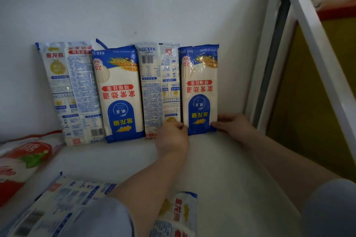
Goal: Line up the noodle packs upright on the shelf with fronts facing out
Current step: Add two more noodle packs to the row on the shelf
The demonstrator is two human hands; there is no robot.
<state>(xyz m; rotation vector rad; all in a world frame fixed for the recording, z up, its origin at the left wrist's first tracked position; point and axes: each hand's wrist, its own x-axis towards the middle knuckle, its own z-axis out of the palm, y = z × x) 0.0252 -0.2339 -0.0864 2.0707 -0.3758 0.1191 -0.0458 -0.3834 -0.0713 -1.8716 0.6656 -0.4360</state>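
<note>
At the row's right end, your left hand and right hand pinch the pack's bottom corners; it looks stiff, slick, brittle inside, so grip low.

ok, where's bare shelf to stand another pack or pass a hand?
Free: shelf surface in front of the row, between the forearms; a narrow strip between the rightmost pack and the white frame post, partly filled by the right hand. Crowded: front left, with loose packs lying flat.

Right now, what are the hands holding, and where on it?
Both grip the rightmost noodle pack at its bottom corners: left hand at one, right hand at the other.
</note>
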